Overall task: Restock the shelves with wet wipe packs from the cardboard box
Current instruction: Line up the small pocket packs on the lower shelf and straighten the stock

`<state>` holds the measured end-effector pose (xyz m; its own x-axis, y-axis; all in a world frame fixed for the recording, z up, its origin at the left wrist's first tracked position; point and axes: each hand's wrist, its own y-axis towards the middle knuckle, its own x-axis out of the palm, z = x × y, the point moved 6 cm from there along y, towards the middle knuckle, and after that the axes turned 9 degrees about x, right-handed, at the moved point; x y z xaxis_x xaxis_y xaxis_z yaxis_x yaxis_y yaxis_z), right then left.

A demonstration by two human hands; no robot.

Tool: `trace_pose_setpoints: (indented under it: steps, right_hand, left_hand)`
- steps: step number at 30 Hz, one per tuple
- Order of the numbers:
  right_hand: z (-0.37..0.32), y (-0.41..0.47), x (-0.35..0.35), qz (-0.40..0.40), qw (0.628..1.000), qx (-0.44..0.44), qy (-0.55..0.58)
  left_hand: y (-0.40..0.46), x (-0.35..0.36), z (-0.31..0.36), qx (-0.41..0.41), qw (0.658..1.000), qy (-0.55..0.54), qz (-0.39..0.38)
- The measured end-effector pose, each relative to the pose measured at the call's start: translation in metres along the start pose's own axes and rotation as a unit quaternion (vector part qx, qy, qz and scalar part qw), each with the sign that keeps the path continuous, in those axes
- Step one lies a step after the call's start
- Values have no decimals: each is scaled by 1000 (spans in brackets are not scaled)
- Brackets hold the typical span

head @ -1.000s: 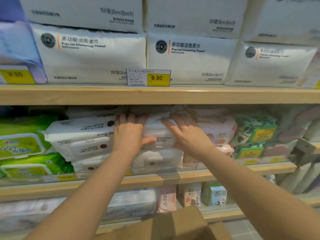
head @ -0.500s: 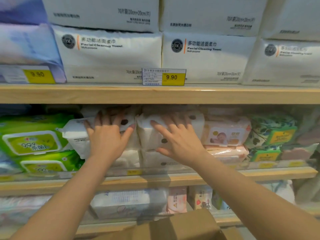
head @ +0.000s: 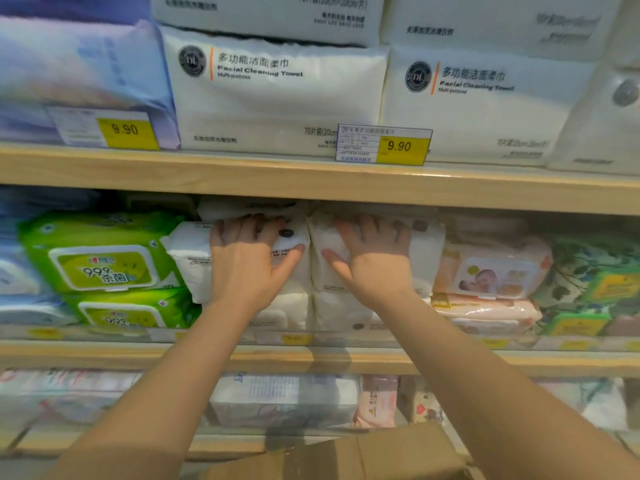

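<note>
Two stacks of white wet wipe packs stand side by side on the middle shelf point(head: 311, 356). My left hand point(head: 247, 261) lies flat with spread fingers on the top left white pack point(head: 188, 258). My right hand point(head: 372, 259) presses flat on the top right white pack point(head: 427, 251). More white packs point(head: 298, 311) lie beneath them. The fingertips of both hands reach up under the upper shelf board. A flap of the cardboard box point(head: 349, 459) shows at the bottom edge, below my forearms.
Green wipe packs point(head: 100, 258) sit left of the white stacks, pink baby wipe packs point(head: 491, 271) to the right. White facial towel packs point(head: 277, 91) fill the upper shelf behind yellow 9.90 price tags point(head: 384, 145). Further packs point(head: 284, 398) lie on the lower shelf.
Both hands went from holding one pack between them to lying flat on separate stacks, left hand on the left one. The view has moved closer and shifted left.
</note>
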<state>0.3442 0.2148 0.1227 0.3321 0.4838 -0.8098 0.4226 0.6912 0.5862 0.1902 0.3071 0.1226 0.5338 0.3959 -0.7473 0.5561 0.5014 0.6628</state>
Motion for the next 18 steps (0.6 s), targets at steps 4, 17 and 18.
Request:
trace_pose_setpoints:
  steps: [4, 17, 18]
  right_hand:
    - [-15, -10, -19, -21, 999, -12, 47]
    - [-95, 0, -33, 20, 991, -64, 113]
    - [-96, -1, -34, 44, 991, -63, 110]
  left_hand:
    - [-54, -20, -34, -133, 979, -121, 90]
    - [-80, 16, -77, -253, 918, -306, 17]
    - [-76, 18, -79, -262, 919, -294, 12]
